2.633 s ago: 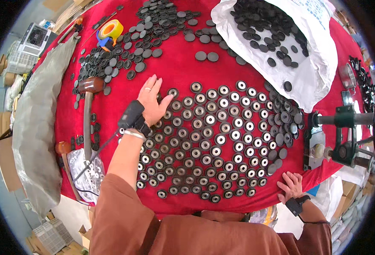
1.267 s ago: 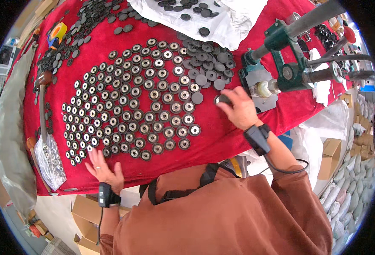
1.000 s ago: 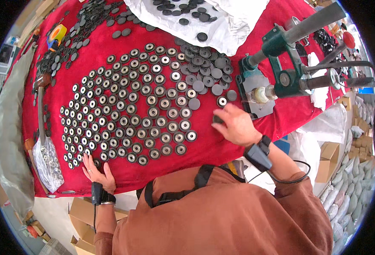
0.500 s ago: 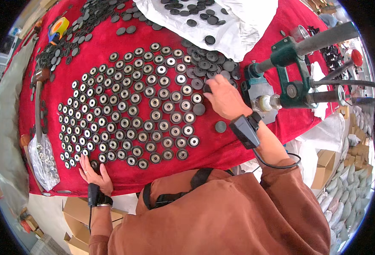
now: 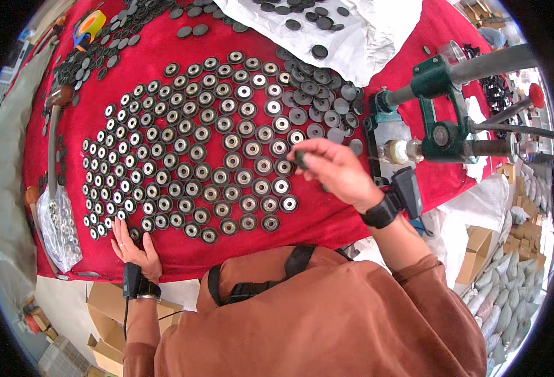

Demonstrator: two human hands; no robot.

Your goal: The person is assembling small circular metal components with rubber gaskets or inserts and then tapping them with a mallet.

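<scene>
My right hand (image 5: 335, 171) is pinched on a small black disc (image 5: 300, 159), just off the right side of the laid-out rows. Those rows are of black round wheels with metal ring centres (image 5: 208, 115), lying flat and close together on the red cloth. At the near left corner of the rows rests my left hand (image 5: 136, 252), fingers stretched out and touching the closest wheels. A single wheel (image 5: 135, 234) lies between its fingers and thumb. Past my right hand spreads a pile of black plastic discs (image 5: 322, 94).
A green hand press (image 5: 437, 100) with a red-knobbed lever stands right on the red cloth (image 5: 252, 251). White sheeting (image 5: 377, 38) with discs lies at the back. At left are a hammer (image 5: 56, 125), a clear bag of small parts (image 5: 59, 235) and yellow tape (image 5: 92, 24).
My right hand has come left and nearer from the disc pile to the edge of the rows, with a black disc now showing in its fingertips. My left hand stays nearly in place.
</scene>
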